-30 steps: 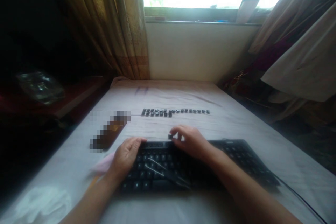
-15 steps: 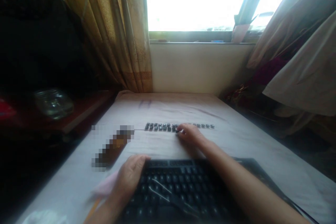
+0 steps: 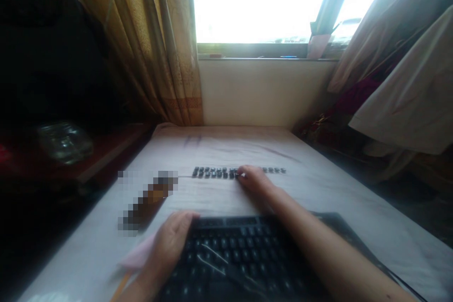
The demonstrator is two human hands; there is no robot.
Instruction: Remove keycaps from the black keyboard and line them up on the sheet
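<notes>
A black keyboard (image 3: 226, 245) lies nearest me, with a thin tool (image 3: 214, 264) with two wire-like metal prongs resting across its keys. My left hand (image 3: 173, 236) grips the keyboard's upper left edge, thumb on top. Beyond the keyboard, small dark keycaps (image 3: 213, 172) are lined up in two rows on the pale cloth. My right hand (image 3: 254, 180) reaches over the keyboard to the front row, its fingers pinched on a keycap (image 3: 237, 175) at that row's right end. The hand hides part of the back row, which continues to its right.
A pixelated brown object (image 3: 150, 200) lies left of the keycaps on the cloth-covered surface (image 3: 226, 148). Something pink (image 3: 139, 255) sits by my left wrist. A clear glass container (image 3: 65, 141) stands at far left. Curtains (image 3: 177, 56) and hanging cloth (image 3: 406, 94) flank the window.
The whole view has shifted slightly, so things appear a little further left. My right hand stays at the end of the front keycap row; my left hand keeps hold of the keyboard.
</notes>
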